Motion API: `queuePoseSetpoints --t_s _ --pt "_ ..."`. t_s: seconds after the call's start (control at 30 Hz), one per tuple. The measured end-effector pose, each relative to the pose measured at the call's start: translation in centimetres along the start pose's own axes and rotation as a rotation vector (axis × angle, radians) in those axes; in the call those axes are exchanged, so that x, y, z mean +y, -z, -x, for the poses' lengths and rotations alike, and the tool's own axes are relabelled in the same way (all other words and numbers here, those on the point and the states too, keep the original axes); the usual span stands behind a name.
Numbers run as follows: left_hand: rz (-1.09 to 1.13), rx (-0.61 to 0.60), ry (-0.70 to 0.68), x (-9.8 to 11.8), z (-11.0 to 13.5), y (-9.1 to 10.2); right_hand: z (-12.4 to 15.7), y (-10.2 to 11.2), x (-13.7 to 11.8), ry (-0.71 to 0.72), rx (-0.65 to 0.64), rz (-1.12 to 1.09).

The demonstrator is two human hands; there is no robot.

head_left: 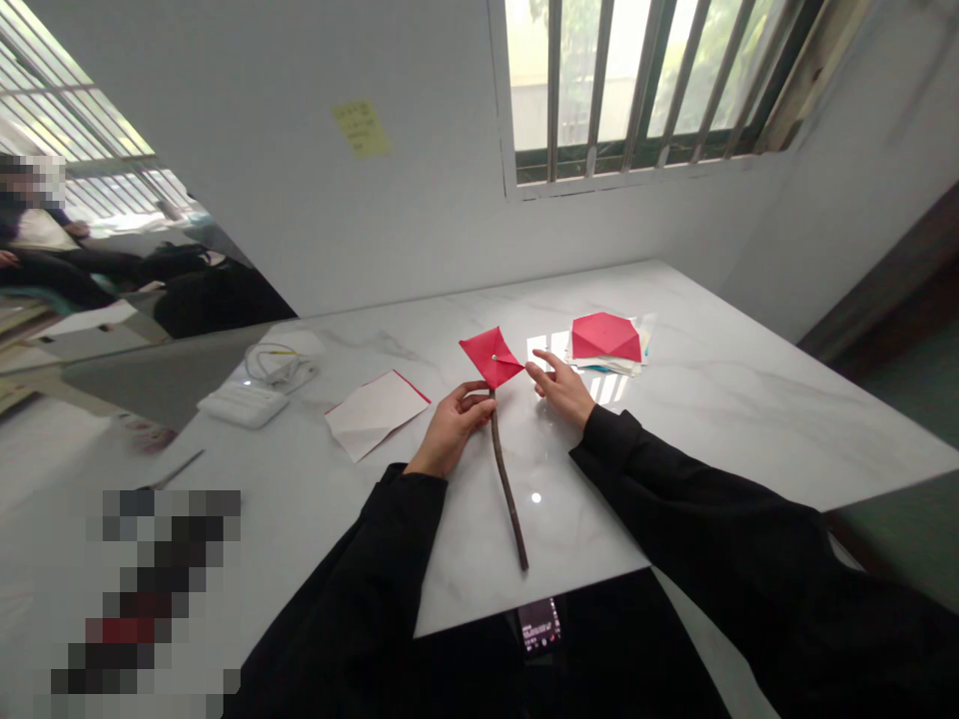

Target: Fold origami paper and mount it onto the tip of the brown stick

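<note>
From where I stand, I can see the red pinwheel (483, 352) near the middle of the white marbled table (719, 399), its head fixed to a thin brown stick (505, 479) by a pale pin (494, 358) at the centre. The person's left hand (454, 427) is closed around the stick just below the pinwheel's head. The right hand (563, 391) is just to the right of the pinwheel, fingers apart and gripping nothing; a fingertip is close to the pinwheel's right corner, though I can't tell whether they touch.

Right of the pinwheel, beyond that hand, a creased red paper (605, 335) lies on a small stack of papers (625, 367). Left of the pinwheel is a pale sheet (375, 414) with a red edge, and farther left a white box-like thing (244, 404) with a cable (274, 364). On the near side of the pinwheel, past the table's edge, a phone (539, 627) shows a lit screen.
</note>
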State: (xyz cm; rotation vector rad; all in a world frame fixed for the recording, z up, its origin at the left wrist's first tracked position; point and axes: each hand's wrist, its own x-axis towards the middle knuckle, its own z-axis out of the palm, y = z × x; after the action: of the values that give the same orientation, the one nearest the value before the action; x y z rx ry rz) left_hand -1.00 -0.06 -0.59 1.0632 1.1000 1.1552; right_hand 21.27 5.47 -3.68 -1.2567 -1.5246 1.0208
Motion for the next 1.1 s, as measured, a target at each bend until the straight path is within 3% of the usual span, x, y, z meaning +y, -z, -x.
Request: queuePoseSetpoints --t_s 0.17,0.47,0.7,0.97,1.1 --pt "-0.022 -0.009 -0.009 0.1 0.0 0.0 -0.5 0.8 0.0 -0.060 -0.022 0.113" --pt "-0.086 -0.094 -0.010 0.3 0.1 0.0 -0.2 1.5 -0.5 0.016 0.083 0.056" --pt "-0.108 -0.092 -0.029 0.0 0.0 0.2 -0.9 3.3 -0.6 -0.014 -0.079 0.330" --pt "-0.166 -0.158 -0.024 0.5 0.2 0.1 -0.5 2.9 -0.4 0.107 0.028 0.242" --pt "-0.198 -0.200 -0.006 0.5 0.3 0.2 -0.7 3.6 -0.6 0.150 0.045 0.314"
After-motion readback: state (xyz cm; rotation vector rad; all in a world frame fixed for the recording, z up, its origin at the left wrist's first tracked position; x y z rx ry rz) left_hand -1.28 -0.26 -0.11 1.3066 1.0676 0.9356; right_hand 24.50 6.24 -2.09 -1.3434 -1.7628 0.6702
